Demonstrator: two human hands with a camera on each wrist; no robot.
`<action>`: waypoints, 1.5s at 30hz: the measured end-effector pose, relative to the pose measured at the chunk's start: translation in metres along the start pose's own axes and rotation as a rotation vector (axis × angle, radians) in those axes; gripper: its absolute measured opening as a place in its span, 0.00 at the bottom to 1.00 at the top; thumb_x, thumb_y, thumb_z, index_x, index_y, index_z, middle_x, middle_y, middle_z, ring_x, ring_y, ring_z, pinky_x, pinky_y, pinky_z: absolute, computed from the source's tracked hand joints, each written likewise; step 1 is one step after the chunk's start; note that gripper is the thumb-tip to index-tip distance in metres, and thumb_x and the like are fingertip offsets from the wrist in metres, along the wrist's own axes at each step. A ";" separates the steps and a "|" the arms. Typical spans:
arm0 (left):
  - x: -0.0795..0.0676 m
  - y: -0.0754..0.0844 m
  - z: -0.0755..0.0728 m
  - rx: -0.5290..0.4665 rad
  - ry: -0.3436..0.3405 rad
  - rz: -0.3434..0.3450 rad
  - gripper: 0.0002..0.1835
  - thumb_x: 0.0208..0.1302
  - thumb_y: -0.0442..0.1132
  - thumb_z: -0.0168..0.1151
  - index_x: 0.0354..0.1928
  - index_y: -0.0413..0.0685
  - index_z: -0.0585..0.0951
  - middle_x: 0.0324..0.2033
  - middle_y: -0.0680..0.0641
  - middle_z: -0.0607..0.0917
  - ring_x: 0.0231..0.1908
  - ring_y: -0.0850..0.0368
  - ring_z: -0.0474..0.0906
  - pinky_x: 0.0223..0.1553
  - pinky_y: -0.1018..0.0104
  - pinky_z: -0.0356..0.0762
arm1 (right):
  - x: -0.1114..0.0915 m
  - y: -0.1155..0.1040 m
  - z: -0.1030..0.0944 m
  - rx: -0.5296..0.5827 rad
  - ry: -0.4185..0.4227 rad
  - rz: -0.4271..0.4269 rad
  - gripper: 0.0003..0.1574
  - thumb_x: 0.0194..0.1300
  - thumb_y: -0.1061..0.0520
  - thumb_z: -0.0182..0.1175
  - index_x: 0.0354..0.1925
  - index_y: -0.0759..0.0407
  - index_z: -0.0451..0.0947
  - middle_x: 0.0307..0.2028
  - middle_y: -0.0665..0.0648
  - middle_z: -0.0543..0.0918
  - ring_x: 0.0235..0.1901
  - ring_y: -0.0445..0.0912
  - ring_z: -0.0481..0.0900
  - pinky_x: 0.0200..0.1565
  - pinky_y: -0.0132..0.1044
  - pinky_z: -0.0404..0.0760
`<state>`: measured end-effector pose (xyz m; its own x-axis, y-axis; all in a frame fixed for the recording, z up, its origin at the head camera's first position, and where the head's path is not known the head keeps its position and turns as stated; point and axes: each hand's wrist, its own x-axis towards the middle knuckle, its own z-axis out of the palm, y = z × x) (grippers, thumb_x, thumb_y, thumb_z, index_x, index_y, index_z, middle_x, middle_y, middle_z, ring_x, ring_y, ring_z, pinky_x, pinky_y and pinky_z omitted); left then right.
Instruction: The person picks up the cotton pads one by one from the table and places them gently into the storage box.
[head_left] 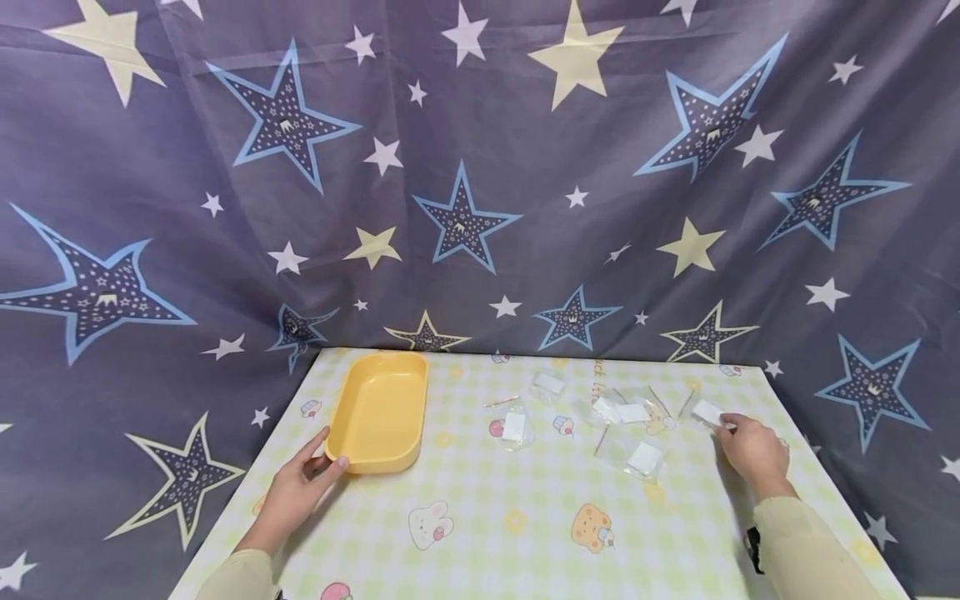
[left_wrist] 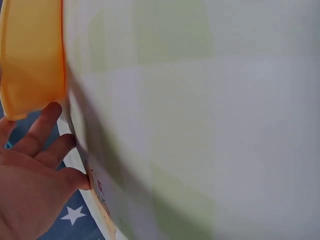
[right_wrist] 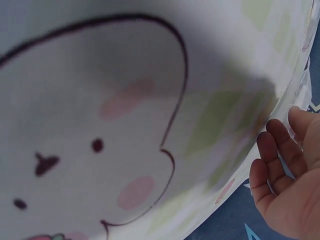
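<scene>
A yellow rectangular tray [head_left: 377,467] stands on the left part of the table. My left hand [head_left: 298,490] is at its near left corner, thumb on the near rim and a finger along the left side. In the left wrist view, the fingers are spread, and one fingertip meets the tray's [left_wrist: 32,75] lower edge. At the far right, my right hand [head_left: 753,450] pinches the edge of a small clear plastic packet [head_left: 707,412] with a white piece inside. The right wrist view shows that hand's fingers [right_wrist: 272,145] bent, with clear film [right_wrist: 300,92] by the thumb.
Several similar clear packets lie about the table, among them one packet [head_left: 643,458] in front, one packet [head_left: 513,427] near the middle and one packet [head_left: 549,383] at the back. Thin sticks show beside some. A star-patterned curtain [head_left: 480,125] hangs behind the checked tabletop [head_left: 517,492].
</scene>
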<state>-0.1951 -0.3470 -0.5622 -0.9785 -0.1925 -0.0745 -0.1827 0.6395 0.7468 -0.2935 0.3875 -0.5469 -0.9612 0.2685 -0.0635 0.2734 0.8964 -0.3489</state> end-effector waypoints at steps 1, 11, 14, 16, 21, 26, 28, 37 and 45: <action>0.000 0.000 0.000 0.003 -0.005 -0.001 0.50 0.70 0.70 0.64 0.86 0.63 0.57 0.68 0.38 0.83 0.69 0.43 0.79 0.59 0.69 0.78 | -0.001 0.001 0.001 0.004 0.008 0.003 0.28 0.80 0.51 0.56 0.70 0.65 0.76 0.67 0.75 0.78 0.60 0.74 0.78 0.55 0.70 0.74; 0.000 0.003 -0.003 -0.013 -0.038 -0.022 0.50 0.71 0.68 0.66 0.87 0.61 0.56 0.66 0.37 0.84 0.67 0.45 0.80 0.50 0.76 0.78 | -0.006 0.004 0.007 0.132 0.083 0.007 0.30 0.78 0.51 0.58 0.67 0.70 0.76 0.57 0.72 0.86 0.53 0.70 0.82 0.54 0.66 0.70; 0.000 0.002 -0.004 -0.015 -0.040 -0.021 0.50 0.70 0.68 0.66 0.86 0.61 0.57 0.65 0.38 0.85 0.65 0.47 0.80 0.48 0.77 0.77 | -0.008 0.004 0.007 0.172 0.093 0.007 0.31 0.78 0.51 0.58 0.67 0.72 0.76 0.58 0.72 0.85 0.56 0.70 0.81 0.57 0.66 0.68; 0.001 0.001 -0.004 -0.022 -0.041 -0.024 0.51 0.70 0.68 0.67 0.86 0.61 0.58 0.65 0.38 0.85 0.65 0.48 0.80 0.49 0.77 0.76 | -0.010 0.005 0.007 0.197 0.092 0.008 0.32 0.78 0.50 0.58 0.68 0.73 0.75 0.59 0.72 0.85 0.58 0.70 0.80 0.59 0.66 0.67; 0.001 -0.001 -0.003 -0.040 -0.046 -0.028 0.51 0.69 0.68 0.68 0.86 0.63 0.58 0.66 0.38 0.84 0.66 0.48 0.79 0.49 0.77 0.76 | -0.014 0.009 0.006 0.229 0.100 -0.008 0.35 0.80 0.49 0.57 0.70 0.76 0.71 0.62 0.75 0.83 0.60 0.71 0.80 0.61 0.65 0.74; 0.002 -0.002 -0.002 -0.039 -0.045 -0.040 0.51 0.68 0.71 0.66 0.86 0.67 0.57 0.67 0.40 0.84 0.69 0.47 0.78 0.51 0.78 0.75 | -0.018 0.011 0.005 0.249 0.111 -0.019 0.37 0.81 0.47 0.56 0.71 0.77 0.70 0.63 0.76 0.81 0.61 0.72 0.80 0.59 0.64 0.78; 0.002 -0.002 -0.002 -0.038 -0.043 -0.045 0.51 0.68 0.72 0.66 0.86 0.68 0.56 0.67 0.40 0.84 0.69 0.48 0.78 0.51 0.78 0.74 | -0.019 0.011 0.004 0.251 0.106 -0.017 0.39 0.81 0.45 0.56 0.72 0.76 0.69 0.64 0.77 0.80 0.60 0.71 0.80 0.58 0.64 0.79; 0.001 -0.001 -0.003 -0.031 -0.039 -0.057 0.51 0.68 0.73 0.65 0.86 0.68 0.56 0.67 0.40 0.84 0.68 0.50 0.78 0.52 0.77 0.74 | -0.021 0.006 0.000 0.252 0.122 -0.051 0.42 0.81 0.42 0.58 0.73 0.75 0.69 0.65 0.77 0.79 0.60 0.71 0.82 0.55 0.63 0.82; 0.001 -0.002 0.001 -0.044 -0.027 -0.064 0.52 0.66 0.73 0.66 0.86 0.68 0.56 0.64 0.40 0.85 0.63 0.53 0.79 0.50 0.75 0.76 | -0.025 -0.003 -0.006 0.296 0.148 -0.061 0.42 0.81 0.41 0.59 0.74 0.72 0.70 0.66 0.75 0.80 0.61 0.69 0.81 0.56 0.62 0.80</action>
<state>-0.1956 -0.3479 -0.5640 -0.9674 -0.2111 -0.1401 -0.2406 0.5930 0.7684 -0.2697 0.3800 -0.5392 -0.9539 0.2849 0.0948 0.1719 0.7770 -0.6055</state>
